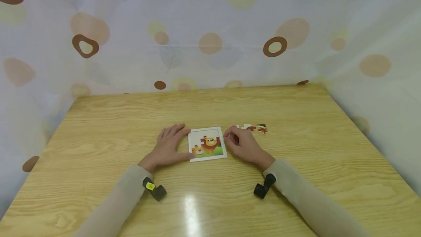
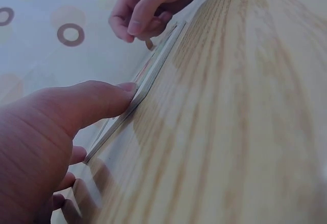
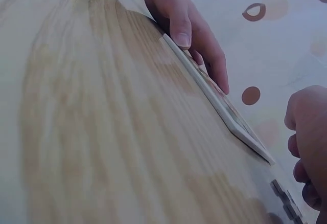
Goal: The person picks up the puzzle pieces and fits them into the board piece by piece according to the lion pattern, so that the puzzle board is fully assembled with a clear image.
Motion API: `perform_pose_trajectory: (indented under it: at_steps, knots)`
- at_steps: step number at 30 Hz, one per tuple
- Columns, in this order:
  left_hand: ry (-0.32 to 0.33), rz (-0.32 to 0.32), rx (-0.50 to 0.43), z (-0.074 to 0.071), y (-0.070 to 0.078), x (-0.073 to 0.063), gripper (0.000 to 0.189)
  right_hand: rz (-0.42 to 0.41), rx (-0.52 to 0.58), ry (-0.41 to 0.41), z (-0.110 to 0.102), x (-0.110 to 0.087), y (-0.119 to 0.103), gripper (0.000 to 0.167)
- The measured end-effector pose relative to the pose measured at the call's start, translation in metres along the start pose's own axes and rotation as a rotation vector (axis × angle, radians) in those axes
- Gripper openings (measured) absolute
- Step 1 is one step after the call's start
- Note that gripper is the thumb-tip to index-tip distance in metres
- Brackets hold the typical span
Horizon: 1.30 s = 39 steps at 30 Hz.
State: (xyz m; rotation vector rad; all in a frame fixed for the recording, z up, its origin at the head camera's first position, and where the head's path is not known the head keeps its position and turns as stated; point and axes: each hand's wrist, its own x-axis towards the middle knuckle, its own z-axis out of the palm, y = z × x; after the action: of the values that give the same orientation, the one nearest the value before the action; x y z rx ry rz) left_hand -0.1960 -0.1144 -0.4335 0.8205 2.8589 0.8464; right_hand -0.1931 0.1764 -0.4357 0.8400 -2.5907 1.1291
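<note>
A square white-framed jigsaw puzzle [image 1: 206,159] lies on the table, with a lion and cub picture in its lower part and pale bare backing above. My left hand [image 1: 170,145] rests along its left side, thumb on the near-left corner and forefinger at the far-left one, fingers stretched out. At the right edge of the frame, my right hand [image 1: 243,145] has its fingers curled and thumb against forefinger. A small brownish puzzle piece [image 2: 149,44] peeks out under those fingertips in the left wrist view; most of it is hidden.
Loose puzzle pieces [image 1: 262,128] lie just beyond the right hand, partly covered by it. The wooden table [image 1: 108,120] meets a patterned cloth [image 1: 210,14] at the back and sides. Each wrist wears a small black camera [image 1: 261,190].
</note>
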Motion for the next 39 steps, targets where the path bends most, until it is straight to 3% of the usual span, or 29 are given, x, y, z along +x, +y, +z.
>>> perform_pose_trajectory:
  at_steps: [16, 25, 39]
  knots:
    - [0.009, -0.003, -0.004, 0.001, 0.001, 0.002, 0.083, 0.010, 0.003, -0.187, 0.021, 0.023, -0.020, 0.007]
    - [0.008, -0.011, -0.003, -0.001, 0.000, 0.001, 0.082, 0.057, 0.018, -0.366, 0.014, 0.036, -0.024, 0.032]
    - [0.006, -0.006, -0.020, -0.001, -0.002, -0.002, 0.082, 0.148, -0.128, -0.557, 0.010, 0.056, -0.034, 0.027]
